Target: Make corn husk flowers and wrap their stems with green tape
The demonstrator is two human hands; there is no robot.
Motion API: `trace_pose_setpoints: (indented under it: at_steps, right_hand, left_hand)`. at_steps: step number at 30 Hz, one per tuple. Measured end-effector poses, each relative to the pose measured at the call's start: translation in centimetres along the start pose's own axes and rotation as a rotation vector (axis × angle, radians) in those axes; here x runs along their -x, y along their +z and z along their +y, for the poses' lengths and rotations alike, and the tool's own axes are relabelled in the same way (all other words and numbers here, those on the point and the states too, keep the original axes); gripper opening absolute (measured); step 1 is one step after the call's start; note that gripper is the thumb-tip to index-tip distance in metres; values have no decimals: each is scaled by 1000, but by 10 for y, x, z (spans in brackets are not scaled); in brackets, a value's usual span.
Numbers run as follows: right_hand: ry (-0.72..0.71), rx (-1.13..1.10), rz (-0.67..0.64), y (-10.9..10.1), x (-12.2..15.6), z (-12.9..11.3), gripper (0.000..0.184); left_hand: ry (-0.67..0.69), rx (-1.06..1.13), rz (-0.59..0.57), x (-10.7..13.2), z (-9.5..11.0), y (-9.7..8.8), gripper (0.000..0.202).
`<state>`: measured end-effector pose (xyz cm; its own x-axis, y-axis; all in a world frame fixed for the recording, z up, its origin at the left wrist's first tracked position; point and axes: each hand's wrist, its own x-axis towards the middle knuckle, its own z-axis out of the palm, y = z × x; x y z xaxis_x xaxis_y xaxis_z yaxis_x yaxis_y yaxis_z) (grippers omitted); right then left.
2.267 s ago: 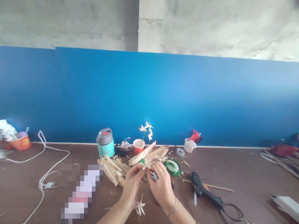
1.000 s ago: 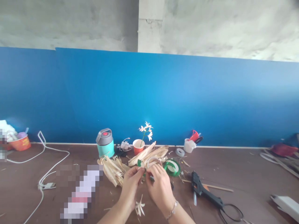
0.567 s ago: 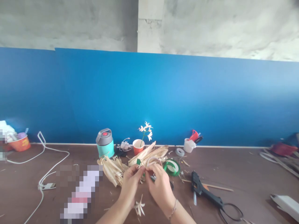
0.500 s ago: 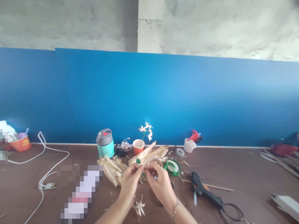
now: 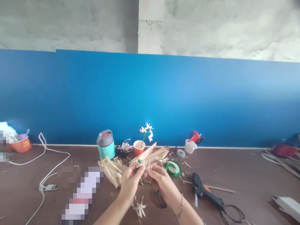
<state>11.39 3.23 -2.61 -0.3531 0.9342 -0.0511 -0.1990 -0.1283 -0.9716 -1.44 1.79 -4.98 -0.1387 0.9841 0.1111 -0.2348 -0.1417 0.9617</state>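
Observation:
My left hand (image 5: 131, 179) is closed, its thumb and forefinger pinching a small pale piece (image 5: 141, 166) that looks like corn husk. A bit of green shows just above those fingertips. Close against them are the pinched fingertips of my right hand (image 5: 161, 184), which seem to be on the same piece; the fingers partly hide it. Dried corn husks (image 5: 114, 170) lie behind both hands. Beyond the right fingers is a roll of green tape (image 5: 172, 168). A loose pale husk flower (image 5: 140, 208) rests on the table between my forearms, near black-handled scissors or a black loop (image 5: 161, 200).
An orange paper cup (image 5: 139, 150) at the back holds a stem of pale flowers (image 5: 147, 128). To its left stands a turquoise flask (image 5: 106, 148). A black glue gun (image 5: 206, 190) lies at right, near a thin stick. White cables (image 5: 50, 165) trail at left.
My right hand has turned slightly and its fingers have closed together more, uncovering the black loop beneath the wrist. The left hand has barely moved.

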Motion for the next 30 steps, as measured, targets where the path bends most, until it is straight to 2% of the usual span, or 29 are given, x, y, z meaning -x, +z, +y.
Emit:
trace_pose_setpoints:
  at_steps: [4,7,18,24,27,30]
  right_hand:
    - [135,-152,-81,-6,-1,0,30]
    - [154,-188,-83,-9,-3,2,31]
    - [-112,30,102,0,-4,5,33]
    - [-254,228,151,-1,-1,9,23]
    - [-330,337,172,0,1,8,18]
    - [-343,339,169,1,2,5,18]
  left_hand:
    - [-22,9,-65,-1,5,0,23]
    - [-12,-12,-124,0,7,1,25]
    - [49,-28,-2,0,6,2,19]
    - [86,-29,-24,2,10,3,15]
    - [112,-56,20,2,14,5,16]
    - [157,-100,25,1,19,7,17]
